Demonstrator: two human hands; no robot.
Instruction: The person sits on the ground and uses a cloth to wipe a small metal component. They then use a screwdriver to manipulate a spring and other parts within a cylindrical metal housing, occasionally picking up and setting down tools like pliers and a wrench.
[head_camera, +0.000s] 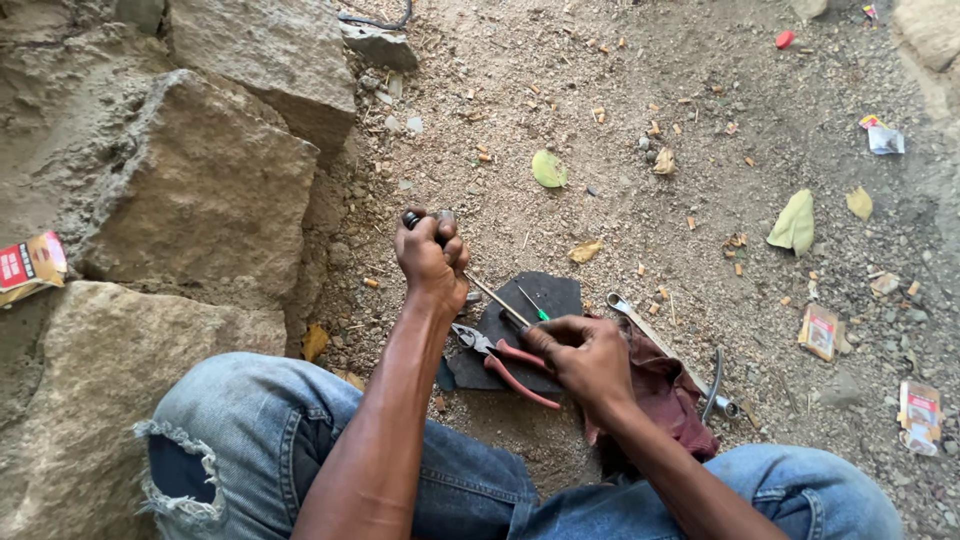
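Observation:
My left hand (431, 257) is closed around the dark handle of a long screwdriver (492, 296), whose metal shaft runs down and right. My right hand (583, 355) pinches the shaft's tip end over a flat dark slab (555, 296) on the ground. Red-handled pliers (510, 365) lie on the slab just under my hands. A small green-handled tool (532, 303) rests on the slab beside the shaft. Both hands work between my knees in torn blue jeans (255, 440).
Large rough stones (200, 190) rise on the left. A maroon cloth (665, 385), a spanner (640, 322) and a curved metal tool (717, 385) lie to the right. Dry leaves, torn packets and small litter are scattered over the gravel.

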